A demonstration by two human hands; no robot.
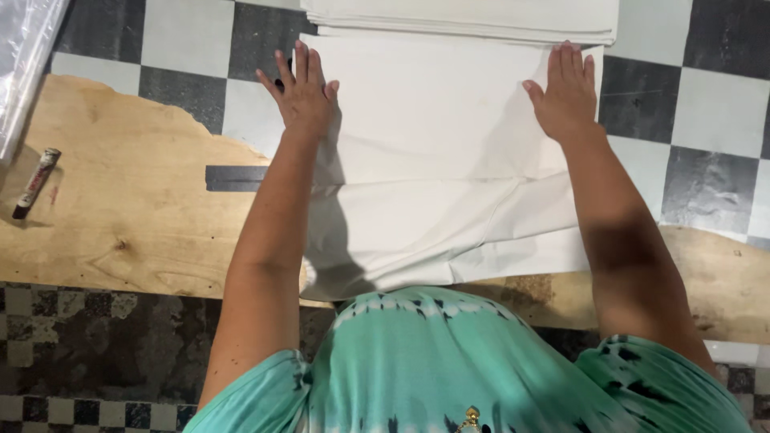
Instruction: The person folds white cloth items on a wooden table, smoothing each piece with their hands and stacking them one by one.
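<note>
Nothing was grasped by either hand: the left hand [301, 92] and the right hand [568, 92] were both laid flat, fingers spread and unclenched, on the white cloth [437, 160]. That cloth was spread across the wooden board [136, 200], which served as the work surface over a black-and-white checkered covering [706, 104]. The left palm was pressed at the cloth's far left corner, the right palm at its far right corner, and the near edge was draped toward the person's green patterned shirt [449, 361]. Just beyond the cloth, touching its far edge, a stack of folded white cloths [461, 20] was seen. On the board, well to the left of the cloth, a red-and-black marker [36, 183] was lying, and a dark flat strip [235, 177] was set just beside the cloth's left edge, partly under the left forearm. A sheet of clear plastic [24, 56] was visible at the board's far left.

It was judged that a crease could be pressed in crookedly if the palms were pushed unevenly, since soft ridges were already showing across the middle. The near edge could also be dragged off the board by the body.
</note>
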